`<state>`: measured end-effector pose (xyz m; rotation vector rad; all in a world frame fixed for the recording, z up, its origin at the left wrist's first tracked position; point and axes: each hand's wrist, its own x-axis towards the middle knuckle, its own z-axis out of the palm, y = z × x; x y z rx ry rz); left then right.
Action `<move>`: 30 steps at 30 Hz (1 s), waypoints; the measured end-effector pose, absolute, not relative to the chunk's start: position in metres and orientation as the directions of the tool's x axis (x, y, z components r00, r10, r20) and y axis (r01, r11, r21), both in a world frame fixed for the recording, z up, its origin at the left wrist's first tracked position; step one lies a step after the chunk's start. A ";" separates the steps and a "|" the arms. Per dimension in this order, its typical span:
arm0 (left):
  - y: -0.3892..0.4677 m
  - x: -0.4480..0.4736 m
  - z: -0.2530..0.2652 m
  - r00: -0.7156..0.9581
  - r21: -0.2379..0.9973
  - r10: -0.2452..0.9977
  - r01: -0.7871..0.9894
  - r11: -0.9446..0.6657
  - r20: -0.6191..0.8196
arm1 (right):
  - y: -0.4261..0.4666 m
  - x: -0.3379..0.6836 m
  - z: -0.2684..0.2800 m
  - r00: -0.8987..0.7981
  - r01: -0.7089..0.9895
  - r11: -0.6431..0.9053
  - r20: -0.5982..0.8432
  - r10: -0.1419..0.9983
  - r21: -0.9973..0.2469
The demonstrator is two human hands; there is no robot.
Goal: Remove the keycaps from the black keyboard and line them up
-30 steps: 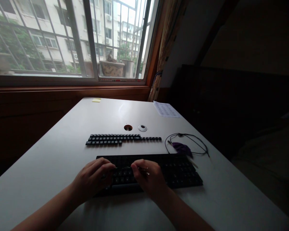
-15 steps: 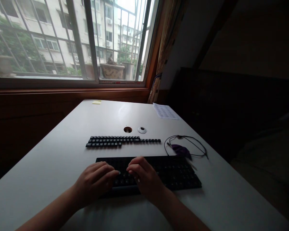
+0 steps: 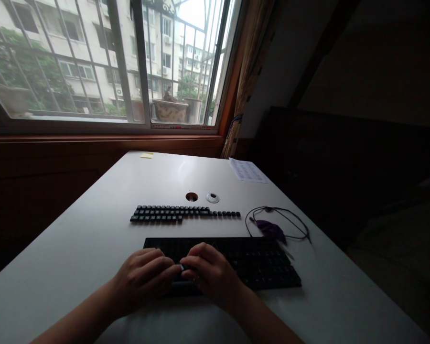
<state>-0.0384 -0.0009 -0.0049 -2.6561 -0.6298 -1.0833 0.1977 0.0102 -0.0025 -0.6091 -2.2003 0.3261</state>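
Note:
A black keyboard lies on the white desk in front of me. Above its front left part my two hands meet. My left hand is closed, its fingertips pinching a small dark keycap. On the keycap's other side, my right hand is also closed, thumb and forefinger gripping it. The keys beneath my hands are largely hidden. Beyond the keyboard, loose black keycaps stand lined up in rows.
A looped black cable and a purple cloth lie behind the keyboard's right end. A round hole and its ring cover are farther back. Printed paper and a yellow note rest near the desk's far edge.
My right hand has moved left and closed up to my left fingertips, so both hands now grip the keycap. The view has shifted slightly.

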 end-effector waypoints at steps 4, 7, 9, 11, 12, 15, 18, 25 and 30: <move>-0.003 -0.038 -0.001 0.645 -0.029 0.308 0.457 -0.889 0.699 | 0.010 0.198 -0.002 -0.564 0.319 0.849 0.635 0.528 -0.422; -0.003 -0.037 -0.001 0.647 -0.035 0.308 0.461 -0.887 0.697 | 0.009 0.199 0.000 -0.577 0.303 0.843 0.618 0.534 -0.445; -0.003 -0.036 -0.001 0.649 -0.035 0.310 0.461 -0.887 0.695 | 0.008 0.199 0.002 -0.589 0.286 0.836 0.602 0.539 -0.469; -0.003 -0.036 0.000 0.645 -0.034 0.308 0.459 -0.888 0.699 | 0.008 0.199 0.003 -0.602 0.272 0.826 0.582 0.547 -0.494; -0.003 -0.036 0.000 0.644 -0.035 0.302 0.455 -0.890 0.703 | 0.008 0.200 0.003 -0.606 0.268 0.820 0.574 0.551 -0.505; -0.003 -0.037 0.001 0.655 -0.040 0.284 0.433 -0.901 0.700 | 0.007 0.200 0.004 -0.616 0.265 0.806 0.551 0.563 -0.529; -0.002 -0.038 0.000 0.681 -0.044 0.277 0.414 -0.909 0.678 | 0.007 0.200 0.005 -0.633 0.254 0.802 0.534 0.561 -0.541; -0.001 -0.041 0.003 0.725 -0.012 0.285 0.374 -0.927 0.628 | 0.006 0.201 0.008 -0.644 0.255 0.785 0.507 0.573 -0.564; 0.001 -0.040 0.001 0.710 -0.031 0.268 0.377 -0.926 0.651 | 0.008 0.202 0.006 -0.638 0.249 0.797 0.526 0.562 -0.550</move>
